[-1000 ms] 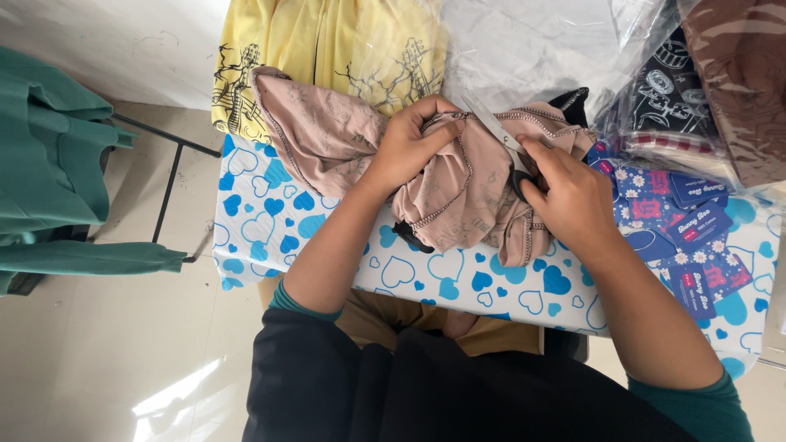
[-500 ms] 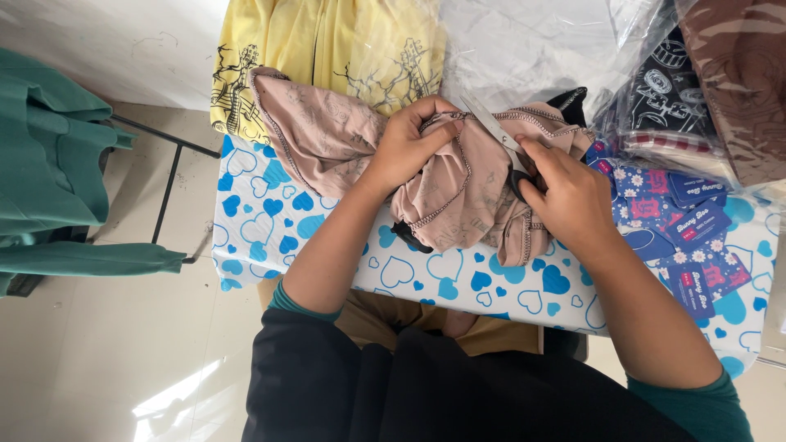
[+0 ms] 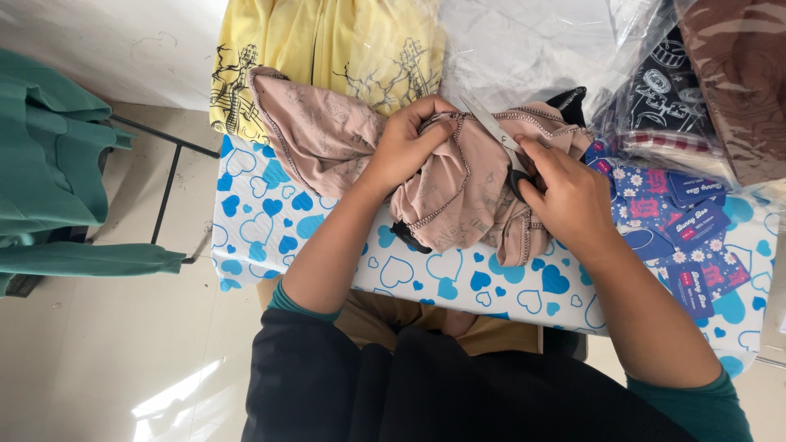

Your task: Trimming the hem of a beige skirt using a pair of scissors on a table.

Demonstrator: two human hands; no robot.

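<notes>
Two grips: left hand (image 3: 407, 147) on one pink garment (image 3: 458, 192), right hand (image 3: 569, 196) on one scissors (image 3: 491, 127)

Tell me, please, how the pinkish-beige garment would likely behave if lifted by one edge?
The pinkish-beige garment would probably droop: it bunches in soft folds under the left hand. It looks thin, so likely light. It should not slide far on the heart-print cover.

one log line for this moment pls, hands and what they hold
left hand: grips bunched pink garment | right hand: holds scissors, blades at garment's stitched edge | surface: heart-print table | nearby: yellow garment
</notes>
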